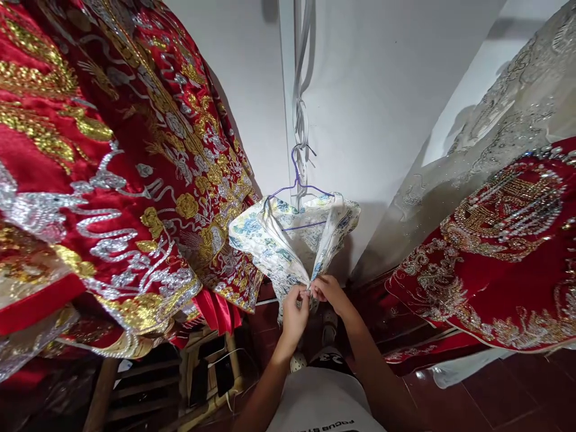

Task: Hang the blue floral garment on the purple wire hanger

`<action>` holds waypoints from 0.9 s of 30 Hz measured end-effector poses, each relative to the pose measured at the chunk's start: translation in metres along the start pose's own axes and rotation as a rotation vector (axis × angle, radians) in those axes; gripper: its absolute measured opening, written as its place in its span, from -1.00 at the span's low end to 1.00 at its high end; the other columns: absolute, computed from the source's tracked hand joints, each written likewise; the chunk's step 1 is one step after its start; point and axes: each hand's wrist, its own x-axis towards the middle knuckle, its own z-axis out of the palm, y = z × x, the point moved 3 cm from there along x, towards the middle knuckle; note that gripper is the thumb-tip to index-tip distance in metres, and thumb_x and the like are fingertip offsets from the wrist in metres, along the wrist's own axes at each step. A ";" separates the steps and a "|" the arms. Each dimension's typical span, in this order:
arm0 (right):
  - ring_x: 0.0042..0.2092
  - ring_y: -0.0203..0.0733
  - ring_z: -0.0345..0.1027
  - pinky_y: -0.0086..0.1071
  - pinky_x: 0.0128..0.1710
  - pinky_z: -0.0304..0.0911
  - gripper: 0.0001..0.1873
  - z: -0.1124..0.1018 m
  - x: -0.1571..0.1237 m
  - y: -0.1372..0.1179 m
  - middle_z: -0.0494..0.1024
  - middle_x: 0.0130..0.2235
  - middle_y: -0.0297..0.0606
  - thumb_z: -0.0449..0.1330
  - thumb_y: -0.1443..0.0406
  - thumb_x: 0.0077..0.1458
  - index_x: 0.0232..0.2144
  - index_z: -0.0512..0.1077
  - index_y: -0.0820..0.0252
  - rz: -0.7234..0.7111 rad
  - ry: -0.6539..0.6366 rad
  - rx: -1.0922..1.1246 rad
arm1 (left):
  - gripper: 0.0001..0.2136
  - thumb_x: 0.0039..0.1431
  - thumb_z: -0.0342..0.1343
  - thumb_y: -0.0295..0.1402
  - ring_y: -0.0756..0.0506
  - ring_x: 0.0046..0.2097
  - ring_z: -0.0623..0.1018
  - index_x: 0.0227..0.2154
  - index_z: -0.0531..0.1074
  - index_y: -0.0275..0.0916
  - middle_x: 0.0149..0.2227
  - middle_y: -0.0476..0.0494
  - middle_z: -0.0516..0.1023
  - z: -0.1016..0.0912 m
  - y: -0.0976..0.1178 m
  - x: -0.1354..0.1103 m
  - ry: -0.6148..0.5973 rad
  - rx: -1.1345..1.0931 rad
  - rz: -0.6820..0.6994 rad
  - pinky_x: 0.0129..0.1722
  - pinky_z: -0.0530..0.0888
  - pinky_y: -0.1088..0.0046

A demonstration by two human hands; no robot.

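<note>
A white blouse with a blue and green floral print (281,243) hangs in front of me on a thin purple hanger (296,181). Its neckline gapes in a deep V, and the two front edges meet low down. There my left hand (295,309) pinches the fabric of the front edge between thumb and fingers. Close against it, my right hand (329,291) pinches the other front edge. Any button or fastener between the fingertips is too small to make out. The hanger's hook rests on a white cord-like loop (301,123) along the wall.
Red garments with gold and silver embroidery (180,150) fill the left side. To the right hang a beaded red garment (504,240) and a pale sheer, sequined one (504,114). Behind the blouse is a white wall (369,78). A wooden chair (211,372) stands low left on dark red tiles (495,390).
</note>
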 end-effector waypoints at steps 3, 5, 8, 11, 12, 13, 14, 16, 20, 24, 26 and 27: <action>-0.65 -0.43 -0.23 -0.41 -0.62 -0.21 -0.79 -0.006 0.010 -0.017 0.10 -0.73 -0.53 0.21 0.17 -0.18 -0.66 0.33 0.14 0.075 -0.066 0.191 | -0.80 0.33 0.02 -0.25 -0.10 -0.32 0.45 -0.41 0.38 -0.16 -0.40 -0.06 0.45 0.002 -0.005 0.007 0.014 0.044 0.020 -0.26 0.35 0.43; -0.65 -0.44 -0.30 -0.42 -0.64 -0.26 -0.79 -0.012 0.023 -0.044 0.00 -0.73 -0.60 0.24 0.16 -0.17 -0.62 0.36 0.14 0.049 -0.059 0.221 | -0.81 0.32 0.02 -0.27 -0.09 -0.35 0.43 -0.43 0.34 -0.16 -0.42 -0.04 0.41 0.004 -0.005 0.014 0.006 0.065 0.032 -0.29 0.32 0.43; -0.65 -0.45 -0.21 -0.43 -0.65 -0.26 -0.81 -0.017 0.044 -0.103 0.12 -0.68 -0.55 0.31 0.19 -0.13 -0.53 0.45 0.18 -0.121 -0.009 0.233 | -0.81 0.30 0.03 -0.31 -0.08 -0.38 0.39 -0.46 0.29 -0.15 -0.44 -0.02 0.37 0.008 -0.003 0.025 -0.006 0.074 0.055 -0.31 0.28 0.44; -0.65 -0.46 -0.18 -0.42 -0.65 -0.25 -0.81 -0.010 0.051 -0.160 0.18 -0.65 -0.51 0.33 0.19 -0.11 -0.52 0.49 0.20 -0.325 0.008 0.236 | -0.81 0.28 0.03 -0.34 -0.08 -0.39 0.37 -0.47 0.25 -0.15 -0.45 -0.01 0.33 0.013 -0.005 0.028 -0.021 0.074 0.082 -0.32 0.27 0.44; -0.65 -0.46 -0.17 -0.42 -0.65 -0.24 -0.81 -0.005 0.050 -0.173 0.19 -0.65 -0.51 0.33 0.19 -0.10 -0.52 0.49 0.20 -0.366 0.010 0.256 | -0.81 0.28 0.02 -0.34 -0.07 -0.40 0.36 -0.47 0.24 -0.15 -0.46 -0.01 0.32 0.016 -0.008 0.027 -0.042 0.079 0.089 -0.33 0.26 0.44; -0.64 -0.46 -0.17 -0.42 -0.64 -0.23 -0.81 -0.001 0.048 -0.182 0.19 -0.65 -0.51 0.33 0.19 -0.10 -0.51 0.50 0.20 -0.397 0.016 0.283 | -0.81 0.28 0.02 -0.34 -0.07 -0.41 0.35 -0.47 0.24 -0.15 -0.47 0.00 0.31 0.018 -0.011 0.026 -0.070 0.081 0.091 -0.34 0.26 0.44; -0.64 -0.46 -0.16 -0.42 -0.64 -0.22 -0.82 0.003 0.045 -0.188 0.19 -0.65 -0.50 0.33 0.19 -0.09 -0.50 0.51 0.20 -0.426 0.026 0.312 | -0.81 0.28 0.01 -0.34 -0.07 -0.42 0.35 -0.48 0.23 -0.16 -0.48 0.01 0.30 0.020 -0.014 0.025 -0.103 0.080 0.087 -0.35 0.25 0.44; -0.63 -0.45 -0.14 -0.42 -0.63 -0.20 -0.81 0.008 0.040 -0.190 0.20 -0.64 -0.50 0.33 0.18 -0.07 -0.47 0.51 0.20 -0.466 0.038 0.348 | -0.80 0.25 0.03 -0.34 -0.07 -0.44 0.34 -0.49 0.23 -0.16 -0.51 0.02 0.29 0.019 -0.014 0.028 -0.162 0.047 0.063 -0.37 0.26 0.45; -0.60 -0.42 -0.05 -0.43 -0.61 -0.16 -0.78 0.014 0.030 -0.180 0.21 -0.63 -0.49 0.33 0.15 -0.03 -0.45 0.50 0.20 -0.497 0.032 0.285 | -0.94 0.22 0.09 -0.34 -0.10 -0.29 0.49 -0.35 0.39 -0.18 -0.33 -0.10 0.49 -0.010 0.030 0.065 -0.127 -0.154 0.112 -0.23 0.41 0.40; -0.59 -0.40 -0.03 -0.43 -0.58 -0.13 -0.76 0.017 0.021 -0.178 0.17 -0.65 -0.50 0.29 0.13 0.03 -0.47 0.47 0.18 -0.554 0.073 0.172 | -0.69 0.34 0.07 -0.26 -0.11 -0.18 0.52 0.09 0.43 -0.18 -0.23 -0.13 0.54 -0.059 0.111 0.125 0.134 -0.154 0.324 -0.05 0.42 0.36; -0.58 -0.39 -0.05 -0.42 -0.56 -0.12 -0.76 0.017 0.019 -0.180 0.16 -0.64 -0.50 0.25 0.12 0.06 -0.47 0.46 0.17 -0.592 0.091 0.116 | -0.72 0.38 0.04 -0.24 -0.12 -0.17 0.53 0.04 0.48 -0.18 -0.18 -0.16 0.57 -0.070 0.143 0.149 0.085 -0.012 0.421 -0.07 0.42 0.36; -0.58 -0.38 -0.06 -0.41 -0.56 -0.12 -0.76 0.017 0.019 -0.180 0.16 -0.63 -0.50 0.24 0.12 0.08 -0.47 0.46 0.17 -0.606 0.109 0.087 | -0.75 0.39 0.03 -0.24 -0.12 -0.18 0.54 -0.02 0.52 -0.19 -0.18 -0.16 0.58 -0.073 0.154 0.157 0.054 0.060 0.458 -0.10 0.42 0.36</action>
